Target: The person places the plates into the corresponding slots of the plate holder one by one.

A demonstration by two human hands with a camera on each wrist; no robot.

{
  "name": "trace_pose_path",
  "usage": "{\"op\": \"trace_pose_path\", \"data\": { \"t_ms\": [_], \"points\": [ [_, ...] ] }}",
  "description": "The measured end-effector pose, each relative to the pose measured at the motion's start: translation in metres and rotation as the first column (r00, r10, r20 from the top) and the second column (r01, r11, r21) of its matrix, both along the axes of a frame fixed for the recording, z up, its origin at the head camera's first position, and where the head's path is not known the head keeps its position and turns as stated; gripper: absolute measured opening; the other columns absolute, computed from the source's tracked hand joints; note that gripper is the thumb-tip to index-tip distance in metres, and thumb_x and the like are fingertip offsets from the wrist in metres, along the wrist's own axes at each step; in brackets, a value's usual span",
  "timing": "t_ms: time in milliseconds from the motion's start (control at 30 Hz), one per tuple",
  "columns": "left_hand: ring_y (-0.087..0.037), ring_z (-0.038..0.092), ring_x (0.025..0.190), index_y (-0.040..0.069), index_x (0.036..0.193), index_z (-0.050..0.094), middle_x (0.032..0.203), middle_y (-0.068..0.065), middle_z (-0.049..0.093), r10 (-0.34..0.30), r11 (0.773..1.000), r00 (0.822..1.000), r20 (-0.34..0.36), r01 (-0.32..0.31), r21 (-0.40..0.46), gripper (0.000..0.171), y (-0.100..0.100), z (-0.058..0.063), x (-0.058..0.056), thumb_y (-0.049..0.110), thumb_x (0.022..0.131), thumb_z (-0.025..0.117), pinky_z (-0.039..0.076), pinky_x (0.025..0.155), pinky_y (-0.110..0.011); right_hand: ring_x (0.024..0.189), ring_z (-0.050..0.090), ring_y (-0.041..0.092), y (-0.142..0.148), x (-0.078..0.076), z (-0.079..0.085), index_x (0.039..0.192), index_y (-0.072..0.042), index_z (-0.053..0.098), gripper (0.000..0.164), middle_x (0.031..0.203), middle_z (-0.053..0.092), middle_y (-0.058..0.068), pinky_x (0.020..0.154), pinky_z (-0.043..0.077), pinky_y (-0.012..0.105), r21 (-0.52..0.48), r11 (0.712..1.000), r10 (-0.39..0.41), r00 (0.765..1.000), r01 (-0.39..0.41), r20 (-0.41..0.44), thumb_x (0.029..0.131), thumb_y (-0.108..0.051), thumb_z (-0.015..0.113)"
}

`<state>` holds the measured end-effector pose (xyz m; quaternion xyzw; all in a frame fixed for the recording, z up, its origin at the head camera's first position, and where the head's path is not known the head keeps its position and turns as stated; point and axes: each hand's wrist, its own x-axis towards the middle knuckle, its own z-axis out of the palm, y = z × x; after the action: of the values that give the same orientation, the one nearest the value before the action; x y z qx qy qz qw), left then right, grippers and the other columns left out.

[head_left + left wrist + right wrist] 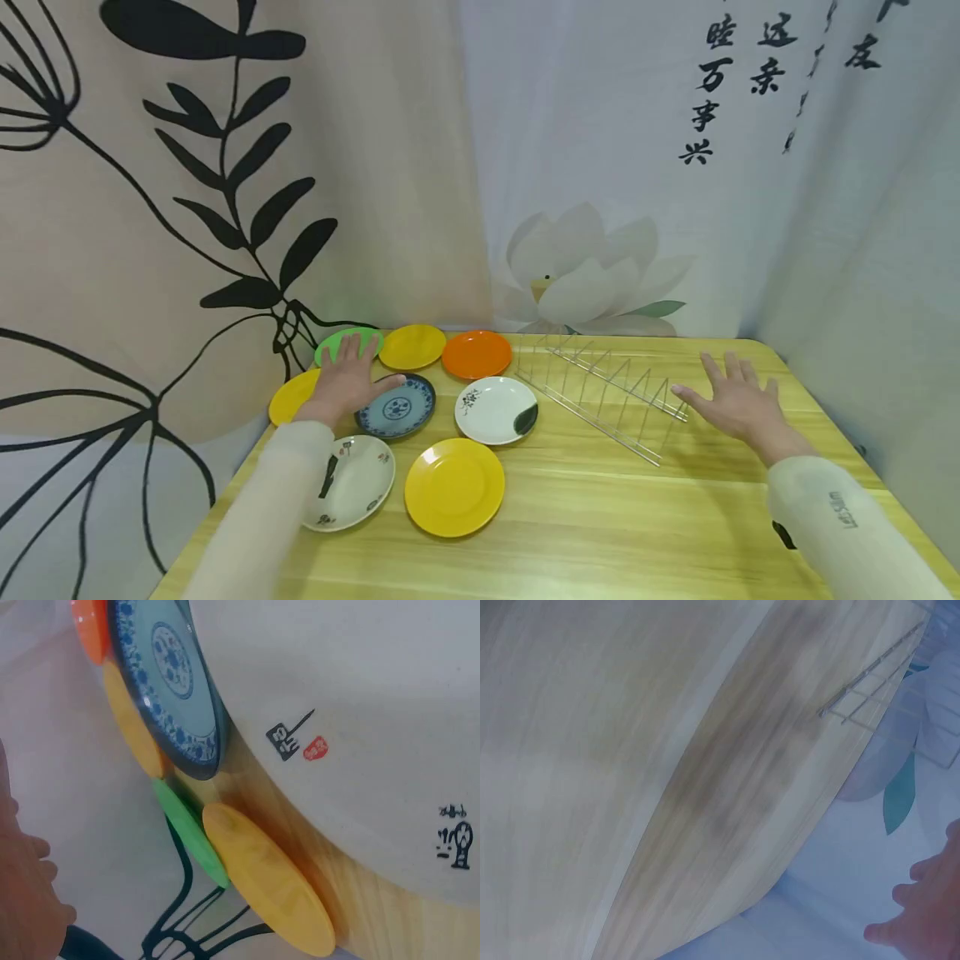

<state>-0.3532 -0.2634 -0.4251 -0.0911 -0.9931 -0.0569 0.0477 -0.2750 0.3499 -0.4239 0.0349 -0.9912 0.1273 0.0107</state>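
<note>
My left hand (347, 385) hovers with spread fingers above the plates at the left of the table, holding nothing. Around it lie a green plate (371, 337), a blue patterned plate (397, 407), a yellow plate (291, 400) partly hidden by the hand, and a white plate with small drawings (358, 483). To the right, my right hand (738, 402) is held over the table with fingers apart and nothing in it. Nearest to it stands a metal wire dish rack (600, 392). In the left wrist view the white plate (360, 750) looms close.
Farther back are another yellow plate (412, 347) and an orange plate (477, 354). A white plate with a dark leaf (491, 408) and a front yellow plate (454, 487) lie mid-table. Printed curtains (390, 167) hang behind the wooden table (600, 533).
</note>
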Motion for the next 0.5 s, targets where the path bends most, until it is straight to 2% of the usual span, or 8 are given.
{"op": "trace_pose_path", "data": {
  "t_ms": [267, 500],
  "points": [
    [-0.050, 0.000, 0.146, 0.004, 0.158, 0.013, 0.160, -0.031, 0.002, -0.003, 0.999, 1.000, 0.011, 0.002, 0.046, 0.111, -0.013, 0.007, 0.009, 0.082, 0.085, 0.042, -0.010, 0.109, -0.071, 0.138, 0.005, 0.062, -0.009, 0.006, -0.005, 0.158, -0.003, 0.004, 0.099, 0.155, 0.004, 0.040, 0.099, 0.002, 0.083, -0.020, 0.999, 0.027, 1.000, -0.027, -0.014, 0.095, -0.071, 0.037],
    [-0.054, 0.004, 0.144, 0.004, 0.158, 0.014, 0.159, -0.034, 0.004, 0.007, 0.999, 1.000, 0.002, -0.007, 0.044, 0.109, -0.027, 0.010, 0.020, 0.080, 0.086, 0.044, -0.006, 0.111, -0.071, 0.137, 0.012, 0.061, -0.011, 0.010, -0.008, 0.158, -0.003, 0.008, 0.096, 0.154, 0.011, 0.039, 0.099, 0.007, 0.083, -0.029, 0.998, 0.046, 0.998, -0.047, -0.046, 0.096, -0.068, 0.040]
  ]
}}
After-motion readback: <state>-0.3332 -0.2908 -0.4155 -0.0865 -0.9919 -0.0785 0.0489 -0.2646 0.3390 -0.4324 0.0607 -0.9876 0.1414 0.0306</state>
